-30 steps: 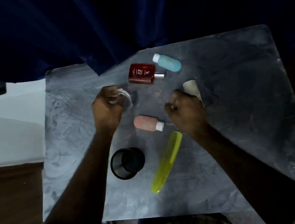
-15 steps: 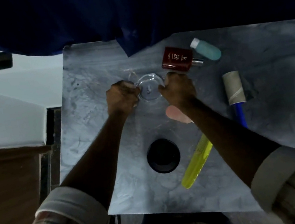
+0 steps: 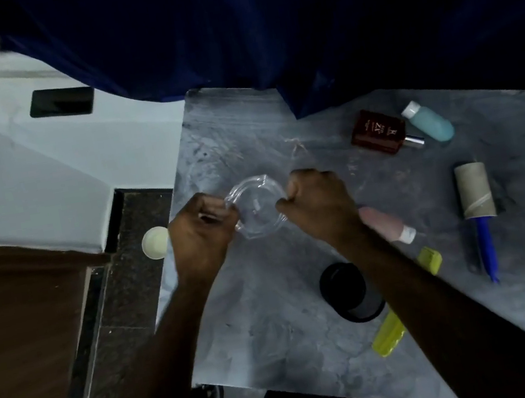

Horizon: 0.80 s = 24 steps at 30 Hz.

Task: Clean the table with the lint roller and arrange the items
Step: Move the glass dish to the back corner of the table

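Hands: left hand [image 3: 203, 235] and right hand [image 3: 315, 203] both curled on opposite rims of a clear dish [image 3: 257, 208], fingers [image 3: 217, 206] closed round the edge, dish seemingly just above the grey counter [image 3: 274, 318].
Grip advice: better kept level, pressure even from both sides; clear plastic or glass, likely slippery, thin rim, easy to tip.
Placement: needs a bare patch picked before lowering; open space to the far left of the counter, near the corner.
Lint roller: lint roller [image 3: 475, 194] lying flat on the right side, blue handle toward the near edge, touched by neither hand, well apart from the dish.
Other items: brown perfume bottle [image 3: 378, 132] and teal bottle [image 3: 432, 123] side by side at the far edge; pink bottle [image 3: 388, 224] partly under the right forearm; black cup [image 3: 349, 292] on its side; yellow-green comb [image 3: 390, 337] crossed by the arm.
Risk: right forearm passing low over pink bottle, cup and comb; a careless sweep could knock them.
Surface: mottled grey, scuffed, faint strands or debris near the far middle; cleaning judged unfinished.
Room: dim light; dark blue curtain [image 3: 293, 20] behind the counter; pale wall and dark wood panel to the left; speckled stone floor [image 3: 127, 273] with a small pale round lid or cap [image 3: 155, 242] on it.
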Each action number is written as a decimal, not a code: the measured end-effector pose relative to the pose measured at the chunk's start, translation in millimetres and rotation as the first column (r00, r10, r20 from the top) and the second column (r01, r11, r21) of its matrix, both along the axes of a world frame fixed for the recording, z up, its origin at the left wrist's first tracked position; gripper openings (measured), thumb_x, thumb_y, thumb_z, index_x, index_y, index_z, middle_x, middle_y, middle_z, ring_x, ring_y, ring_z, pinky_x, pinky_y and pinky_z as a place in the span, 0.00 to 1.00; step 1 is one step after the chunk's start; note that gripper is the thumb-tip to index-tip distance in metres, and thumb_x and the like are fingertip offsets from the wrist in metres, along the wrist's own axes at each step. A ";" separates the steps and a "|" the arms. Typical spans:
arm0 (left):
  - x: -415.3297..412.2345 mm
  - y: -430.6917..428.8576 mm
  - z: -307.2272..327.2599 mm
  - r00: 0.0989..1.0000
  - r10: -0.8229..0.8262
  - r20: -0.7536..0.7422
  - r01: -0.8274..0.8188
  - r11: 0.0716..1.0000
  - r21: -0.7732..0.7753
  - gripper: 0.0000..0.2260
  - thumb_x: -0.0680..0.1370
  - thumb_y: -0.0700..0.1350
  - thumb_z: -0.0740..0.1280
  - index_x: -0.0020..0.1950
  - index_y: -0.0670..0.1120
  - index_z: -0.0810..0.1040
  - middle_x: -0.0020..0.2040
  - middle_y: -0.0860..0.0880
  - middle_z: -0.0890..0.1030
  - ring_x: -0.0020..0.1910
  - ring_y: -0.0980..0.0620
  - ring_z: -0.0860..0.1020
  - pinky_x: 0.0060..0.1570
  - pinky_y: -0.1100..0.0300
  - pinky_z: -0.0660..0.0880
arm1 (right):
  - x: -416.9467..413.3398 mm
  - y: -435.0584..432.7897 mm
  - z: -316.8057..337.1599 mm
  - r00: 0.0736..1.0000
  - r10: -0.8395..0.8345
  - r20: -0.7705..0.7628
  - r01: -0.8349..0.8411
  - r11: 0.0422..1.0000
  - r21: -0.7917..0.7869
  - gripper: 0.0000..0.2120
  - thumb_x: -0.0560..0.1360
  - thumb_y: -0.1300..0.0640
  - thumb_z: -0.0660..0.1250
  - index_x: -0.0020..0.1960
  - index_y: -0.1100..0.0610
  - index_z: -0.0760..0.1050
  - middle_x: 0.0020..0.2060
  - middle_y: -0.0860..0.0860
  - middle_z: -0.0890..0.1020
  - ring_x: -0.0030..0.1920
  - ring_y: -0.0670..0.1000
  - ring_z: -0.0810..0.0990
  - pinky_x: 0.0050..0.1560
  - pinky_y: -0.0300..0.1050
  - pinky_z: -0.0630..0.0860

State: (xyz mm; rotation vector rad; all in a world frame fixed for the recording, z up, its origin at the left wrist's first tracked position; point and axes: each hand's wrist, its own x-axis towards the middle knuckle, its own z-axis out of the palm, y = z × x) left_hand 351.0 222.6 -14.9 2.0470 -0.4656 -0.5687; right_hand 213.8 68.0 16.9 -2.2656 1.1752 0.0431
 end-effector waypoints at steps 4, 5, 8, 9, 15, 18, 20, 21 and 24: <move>30.2 25.2 -7.7 0.994 0.097 -0.058 -0.097 0.995 0.004 0.04 0.78 0.37 0.77 0.47 0.38 0.84 0.37 0.48 0.85 0.36 0.45 0.85 0.42 0.36 0.86 | 42.3 24.8 -10.8 0.998 -0.004 0.055 -0.003 0.992 0.128 0.10 0.68 0.49 0.70 0.41 0.56 0.79 0.38 0.52 0.85 0.45 0.57 0.84 0.47 0.48 0.82; 40.3 24.9 -13.3 0.994 0.104 -0.042 -0.103 0.994 0.020 0.04 0.78 0.36 0.77 0.47 0.37 0.84 0.37 0.50 0.85 0.35 0.49 0.84 0.41 0.39 0.86 | 52.7 25.5 -14.8 0.998 -0.012 0.055 0.004 0.989 0.146 0.09 0.69 0.50 0.70 0.41 0.56 0.79 0.39 0.52 0.85 0.45 0.57 0.84 0.47 0.48 0.82; 75.3 9.7 -24.7 0.997 0.050 -0.065 -0.050 0.999 0.003 0.06 0.76 0.29 0.73 0.45 0.30 0.77 0.39 0.46 0.79 0.36 0.55 0.80 0.34 0.56 0.82 | 79.9 14.5 -27.2 0.998 -0.044 0.045 0.037 0.988 0.148 0.08 0.70 0.53 0.69 0.44 0.57 0.81 0.43 0.54 0.86 0.48 0.58 0.85 0.49 0.47 0.82; 82.9 -0.3 -27.8 0.997 0.045 -0.062 -0.047 0.998 -0.032 0.07 0.75 0.27 0.72 0.44 0.32 0.75 0.40 0.42 0.76 0.38 0.51 0.78 0.33 0.59 0.79 | 86.6 7.3 -30.6 0.998 -0.055 0.037 0.050 0.990 0.128 0.09 0.70 0.53 0.69 0.46 0.58 0.82 0.45 0.55 0.87 0.49 0.58 0.85 0.51 0.47 0.82; 98.5 -55.5 -51.4 0.990 -0.019 -0.140 0.014 0.999 -0.036 0.08 0.74 0.35 0.81 0.46 0.34 0.84 0.30 0.53 0.83 0.26 0.55 0.82 0.25 0.56 0.80 | 99.9 -38.3 -41.8 0.988 -0.154 -0.010 0.154 0.988 0.030 0.09 0.71 0.56 0.70 0.49 0.58 0.83 0.50 0.57 0.87 0.54 0.58 0.84 0.51 0.46 0.80; 105.7 -71.3 -57.1 0.995 -0.056 -0.088 0.056 0.998 0.002 0.07 0.73 0.42 0.82 0.42 0.43 0.87 0.30 0.53 0.85 0.25 0.56 0.83 0.23 0.57 0.81 | 101.0 -50.9 -48.1 0.984 -0.175 -0.038 0.177 0.983 0.039 0.10 0.71 0.56 0.70 0.50 0.58 0.83 0.51 0.57 0.86 0.54 0.58 0.84 0.52 0.47 0.81; 108.6 -77.0 -59.2 0.995 -0.078 -0.054 0.081 0.995 0.060 0.08 0.72 0.48 0.82 0.42 0.46 0.87 0.33 0.53 0.87 0.28 0.54 0.86 0.30 0.54 0.85 | 103.0 -55.2 -51.7 0.982 -0.183 -0.034 0.185 0.981 0.054 0.09 0.72 0.57 0.70 0.50 0.59 0.82 0.51 0.57 0.86 0.54 0.58 0.84 0.52 0.46 0.81; 109.5 -78.9 -60.1 0.996 -0.075 -0.056 0.080 0.993 0.084 0.08 0.71 0.50 0.82 0.42 0.47 0.88 0.33 0.52 0.87 0.29 0.53 0.86 0.33 0.52 0.86 | 104.5 -56.9 -53.2 0.981 -0.191 -0.030 0.192 0.980 0.058 0.09 0.72 0.56 0.70 0.51 0.59 0.82 0.51 0.57 0.86 0.55 0.57 0.84 0.53 0.46 0.81; 115.1 -83.7 -65.1 0.997 -0.046 -0.059 0.052 0.993 0.109 0.10 0.68 0.53 0.83 0.42 0.50 0.88 0.33 0.54 0.87 0.30 0.54 0.87 0.38 0.49 0.88 | 110.5 -60.4 -57.4 0.979 -0.200 -0.030 0.202 0.977 0.063 0.10 0.74 0.55 0.71 0.52 0.58 0.82 0.52 0.57 0.86 0.55 0.57 0.84 0.52 0.45 0.81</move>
